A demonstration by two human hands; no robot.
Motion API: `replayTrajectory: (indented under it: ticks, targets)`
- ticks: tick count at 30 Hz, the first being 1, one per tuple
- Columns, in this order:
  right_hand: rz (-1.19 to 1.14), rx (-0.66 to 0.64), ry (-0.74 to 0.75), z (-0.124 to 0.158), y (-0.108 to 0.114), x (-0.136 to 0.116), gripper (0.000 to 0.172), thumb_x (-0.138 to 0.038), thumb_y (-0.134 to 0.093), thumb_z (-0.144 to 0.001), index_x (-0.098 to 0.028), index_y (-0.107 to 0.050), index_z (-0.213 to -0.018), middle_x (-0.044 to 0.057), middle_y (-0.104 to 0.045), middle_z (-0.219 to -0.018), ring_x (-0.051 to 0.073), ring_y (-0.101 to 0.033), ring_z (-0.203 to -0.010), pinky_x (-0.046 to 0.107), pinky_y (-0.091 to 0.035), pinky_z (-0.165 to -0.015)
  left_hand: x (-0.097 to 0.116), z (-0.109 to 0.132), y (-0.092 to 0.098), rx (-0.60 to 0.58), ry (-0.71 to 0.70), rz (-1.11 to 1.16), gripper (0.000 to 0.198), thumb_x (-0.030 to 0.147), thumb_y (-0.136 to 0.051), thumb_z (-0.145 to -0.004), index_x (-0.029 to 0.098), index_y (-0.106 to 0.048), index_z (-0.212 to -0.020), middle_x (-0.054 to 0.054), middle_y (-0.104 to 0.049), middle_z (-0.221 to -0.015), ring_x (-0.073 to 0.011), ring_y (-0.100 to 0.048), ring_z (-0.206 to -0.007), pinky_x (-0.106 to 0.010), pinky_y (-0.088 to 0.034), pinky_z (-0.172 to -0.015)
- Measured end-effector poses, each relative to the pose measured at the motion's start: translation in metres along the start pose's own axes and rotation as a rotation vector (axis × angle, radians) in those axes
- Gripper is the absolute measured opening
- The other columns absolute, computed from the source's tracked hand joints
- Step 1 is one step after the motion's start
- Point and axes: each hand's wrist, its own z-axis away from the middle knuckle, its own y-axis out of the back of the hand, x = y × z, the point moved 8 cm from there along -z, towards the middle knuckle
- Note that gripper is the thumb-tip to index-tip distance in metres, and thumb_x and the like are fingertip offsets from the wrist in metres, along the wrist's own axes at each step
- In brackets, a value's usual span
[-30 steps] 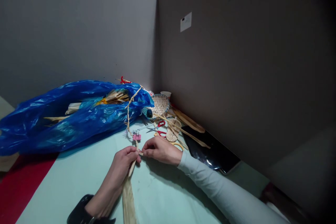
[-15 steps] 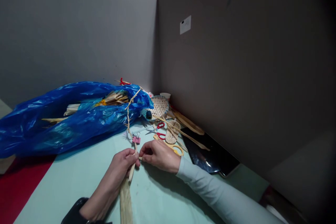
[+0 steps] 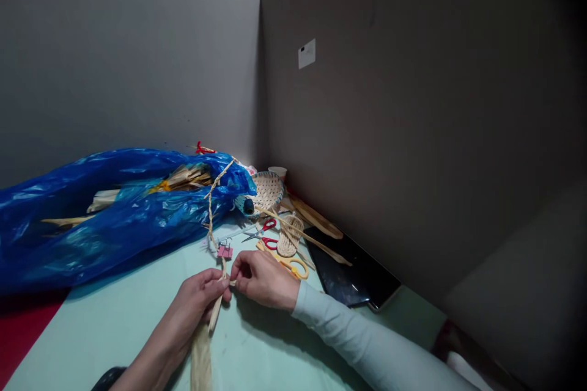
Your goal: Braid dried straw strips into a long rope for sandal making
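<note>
A braided straw cord point(image 3: 210, 211) runs down from the blue bag, and a pink binder clip point(image 3: 225, 250) grips it just above my hands. My left hand point(image 3: 202, 296) pinches the cord below the clip between thumb and fingers. Under that hand a rolled straw strand point(image 3: 214, 316) sticks out, and a wide flat straw strip point(image 3: 202, 357) hangs toward the near edge. On the other side, my right hand point(image 3: 266, 280) is closed, its thumb and forefinger pinching the short end of a second strand close to my left fingertips.
A blue plastic bag point(image 3: 137, 220) with straw bundles lies at left. Beyond my right hand are red-handled scissors point(image 3: 266, 235), yellow scissors point(image 3: 299, 267), a small woven sole point(image 3: 288, 238), a woven basket point(image 3: 268, 191) and a black glossy tablet-like slab point(image 3: 339, 281). Grey partitions point(image 3: 389, 104) rise behind.
The view has shifted, so everything sits a little further left and lower. Both hands keep their pinch on the straw, with only slight finger movement.
</note>
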Motion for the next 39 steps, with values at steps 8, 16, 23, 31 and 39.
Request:
replayTrajectory:
  ticks: [8, 16, 23, 31, 39]
  targets:
    - [-0.161, 0.038, -0.027, -0.006, -0.008, 0.012, 0.019, -0.006, -0.056, -0.069, -0.015, -0.066, -0.083, 0.0, -0.064, -0.073, 0.011, -0.055, -0.067, 0.019, -0.038, -0.06, 0.006, 0.004, 0.0, 0.04, -0.01, -0.011, 0.03, 0.041, -0.072, -0.058, 0.016, -0.056, -0.062, 0.005, -0.055, -0.049, -0.0061, -0.033, -0.04, -0.02, -0.018, -0.043]
    - [-0.101, 0.037, -0.024, -0.006, -0.011, 0.011, 0.014, -0.02, -0.062, -0.073, -0.015, -0.067, -0.084, 0.0, -0.063, -0.069, 0.011, -0.055, -0.063, 0.02, -0.034, -0.055, 0.004, 0.003, 0.002, 0.044, -0.04, 0.032, 0.028, 0.038, -0.074, -0.057, 0.016, -0.056, -0.06, 0.003, -0.056, -0.05, -0.0055, -0.033, -0.039, -0.02, -0.02, -0.042]
    - [-0.125, -0.064, -0.054, -0.011, -0.006, 0.017, 0.011, -0.018, -0.062, -0.074, -0.013, -0.068, -0.082, 0.0, -0.064, -0.066, 0.01, -0.056, -0.06, 0.019, -0.036, -0.055, -0.001, -0.002, 0.003, -0.018, -0.063, -0.013, 0.031, 0.043, -0.07, -0.066, 0.015, -0.058, -0.063, 0.003, -0.054, -0.051, -0.0041, -0.03, -0.038, -0.019, -0.016, -0.042]
    - [0.178, -0.003, 0.154, 0.003, 0.0, -0.01, 0.018, -0.015, -0.056, -0.074, -0.015, -0.067, -0.089, 0.003, -0.067, -0.072, 0.013, -0.057, -0.064, 0.021, -0.035, -0.057, -0.002, -0.004, 0.003, -0.015, -0.068, -0.008, 0.03, 0.041, -0.069, -0.067, 0.015, -0.058, -0.059, 0.004, -0.05, -0.048, -0.0043, -0.027, -0.038, -0.02, -0.015, -0.042]
    - [0.237, 0.051, 0.153, 0.005, -0.005, -0.009, 0.023, -0.021, -0.052, -0.079, -0.016, -0.062, -0.099, 0.005, -0.068, -0.075, 0.017, -0.06, -0.068, 0.023, -0.035, -0.06, 0.004, -0.001, -0.001, -0.026, -0.047, -0.059, 0.033, 0.043, -0.074, -0.059, 0.016, -0.056, -0.058, 0.005, -0.051, -0.048, -0.0058, -0.033, -0.04, -0.02, -0.019, -0.042]
